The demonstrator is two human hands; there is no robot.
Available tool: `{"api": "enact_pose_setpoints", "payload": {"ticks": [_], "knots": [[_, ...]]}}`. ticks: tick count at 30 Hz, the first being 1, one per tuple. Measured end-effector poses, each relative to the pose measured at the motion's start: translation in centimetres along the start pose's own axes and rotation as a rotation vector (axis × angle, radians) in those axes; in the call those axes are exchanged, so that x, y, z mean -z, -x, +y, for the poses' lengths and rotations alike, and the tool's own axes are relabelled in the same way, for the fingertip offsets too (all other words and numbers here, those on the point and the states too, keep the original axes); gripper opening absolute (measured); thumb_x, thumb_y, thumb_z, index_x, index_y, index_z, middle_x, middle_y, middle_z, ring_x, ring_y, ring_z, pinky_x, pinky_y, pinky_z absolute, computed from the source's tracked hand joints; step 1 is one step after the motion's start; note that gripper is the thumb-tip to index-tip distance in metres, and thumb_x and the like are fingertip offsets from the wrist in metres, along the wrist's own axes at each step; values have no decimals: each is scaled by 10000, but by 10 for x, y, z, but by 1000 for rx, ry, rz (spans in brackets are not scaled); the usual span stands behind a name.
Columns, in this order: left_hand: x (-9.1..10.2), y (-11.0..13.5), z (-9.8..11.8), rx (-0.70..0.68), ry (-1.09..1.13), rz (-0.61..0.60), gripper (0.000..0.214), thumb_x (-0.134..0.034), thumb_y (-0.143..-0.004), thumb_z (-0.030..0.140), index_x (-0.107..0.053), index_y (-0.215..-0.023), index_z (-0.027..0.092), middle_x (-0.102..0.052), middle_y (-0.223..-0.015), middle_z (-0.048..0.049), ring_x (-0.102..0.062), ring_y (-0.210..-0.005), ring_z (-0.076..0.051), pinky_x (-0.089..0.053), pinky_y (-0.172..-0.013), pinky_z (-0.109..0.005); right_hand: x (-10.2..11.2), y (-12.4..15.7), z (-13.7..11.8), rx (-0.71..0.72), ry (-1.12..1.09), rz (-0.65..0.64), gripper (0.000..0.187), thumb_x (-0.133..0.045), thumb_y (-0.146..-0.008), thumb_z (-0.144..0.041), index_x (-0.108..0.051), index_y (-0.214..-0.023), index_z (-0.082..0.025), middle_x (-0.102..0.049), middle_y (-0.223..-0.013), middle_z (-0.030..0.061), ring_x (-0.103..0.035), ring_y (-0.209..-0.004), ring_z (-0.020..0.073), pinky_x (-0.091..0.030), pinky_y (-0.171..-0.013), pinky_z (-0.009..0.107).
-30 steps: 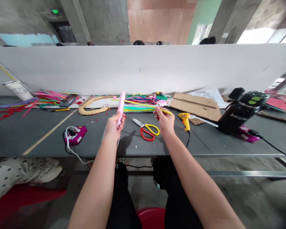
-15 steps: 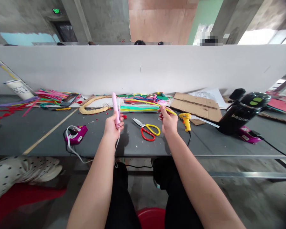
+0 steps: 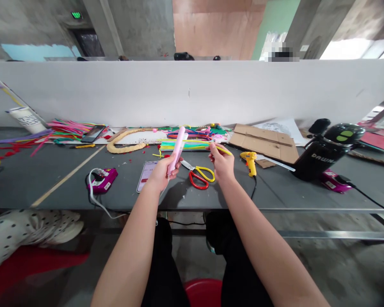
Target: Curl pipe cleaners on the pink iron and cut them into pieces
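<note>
My left hand (image 3: 162, 172) is closed round the lower end of a pink rod-shaped tool (image 3: 178, 148), which leans up and to the right. Pinched in my right hand (image 3: 223, 164) is a yellow pipe cleaner (image 3: 222, 149); its far end runs left toward the pink tool's tip. Below and between the hands, red and yellow scissors (image 3: 198, 174) lie on the grey table (image 3: 51, 179). A phone (image 3: 146, 175) lies flat just left of my left hand.
Piles of coloured pipe cleaners (image 3: 185, 144) and a beige loop (image 3: 124, 143) lie behind the hands. A yellow glue gun (image 3: 250, 161), cardboard (image 3: 264, 139) and a black jug (image 3: 326, 151) stand right. A purple glue gun (image 3: 103, 179) with a white cord lies left. Another person's spotted sleeve (image 3: 28, 232) is lower left.
My left hand has swung the pink tool from upright to leaning right, toward the yellow pipe cleaner, uncovering the phone. My right hand has barely moved.
</note>
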State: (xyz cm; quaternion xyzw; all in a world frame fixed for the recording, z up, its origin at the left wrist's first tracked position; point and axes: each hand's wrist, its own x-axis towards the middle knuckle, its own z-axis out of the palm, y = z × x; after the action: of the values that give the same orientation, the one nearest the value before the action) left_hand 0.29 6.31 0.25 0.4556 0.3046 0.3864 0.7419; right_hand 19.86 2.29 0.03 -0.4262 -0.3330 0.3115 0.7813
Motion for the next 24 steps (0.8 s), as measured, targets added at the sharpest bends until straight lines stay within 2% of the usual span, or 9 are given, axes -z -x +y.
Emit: {"api": "enact_pose_setpoints", "payload": {"ticks": [12, 17, 24], "knots": [[-8, 3, -2, 6, -87, -45, 354, -698, -780, 460, -656, -860, 118, -514, -641, -9, -356, -386, -32, -163, -335, -181, -8, 8, 10, 44, 164, -87, 348, -712, -755, -490, -760, -887, -172, -722, -748, 50, -603, -631, 158, -468, -553, 280], [-8, 1, -3, -21, -160, 10, 357, -674, -798, 477, -647, -798, 122, -497, -603, 0, -304, -352, -18, -130, -325, -184, -9, 10, 11, 69, 192, -93, 331, -715, -760, -473, -767, -881, -169, -710, -731, 47, -574, -606, 149, -470, -566, 285], [-10, 0, -4, -70, -195, 84, 352, -662, -802, 477, -636, -758, 128, -482, -554, 3, -290, -327, -25, -110, -315, -200, -12, 14, 6, 55, 209, -110, 319, -717, -750, -476, -759, -835, -172, -706, -729, 45, -622, -681, 168, -470, -596, 272]]}}
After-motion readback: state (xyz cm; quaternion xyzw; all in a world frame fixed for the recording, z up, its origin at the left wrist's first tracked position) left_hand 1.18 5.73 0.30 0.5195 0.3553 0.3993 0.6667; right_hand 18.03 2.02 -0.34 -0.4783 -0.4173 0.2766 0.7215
